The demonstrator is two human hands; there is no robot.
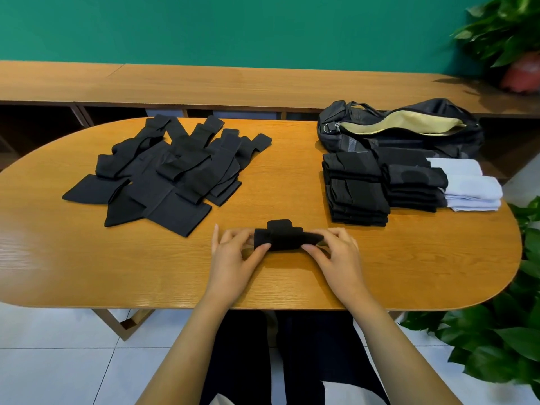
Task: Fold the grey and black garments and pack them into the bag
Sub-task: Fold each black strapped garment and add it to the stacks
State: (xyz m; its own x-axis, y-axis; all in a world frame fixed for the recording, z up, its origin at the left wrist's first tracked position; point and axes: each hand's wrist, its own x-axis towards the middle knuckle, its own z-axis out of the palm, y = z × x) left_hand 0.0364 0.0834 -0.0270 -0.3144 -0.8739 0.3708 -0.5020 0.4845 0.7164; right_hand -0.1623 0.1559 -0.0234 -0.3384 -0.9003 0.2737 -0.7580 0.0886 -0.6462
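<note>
A small black garment (287, 237), folded into a short roll, lies near the front middle of the oval wooden table (87, 258). My left hand (233, 255) pinches its left end and my right hand (336, 252) pinches its right end. A loose heap of unfolded black garments (172, 171) spreads over the left half of the table. At the right sit stacks of folded black garments (355, 188) and, beside them, folded pale grey garments (467, 185). Behind those stacks lies a black bag (400, 127), unzipped, showing a yellowish lining.
A long wooden bench (204, 83) runs along the green wall behind the table. Leafy plants stand at the far right (502, 33) and at the lower right (496, 331), close to the table's rounded end. White floor tiles lie below.
</note>
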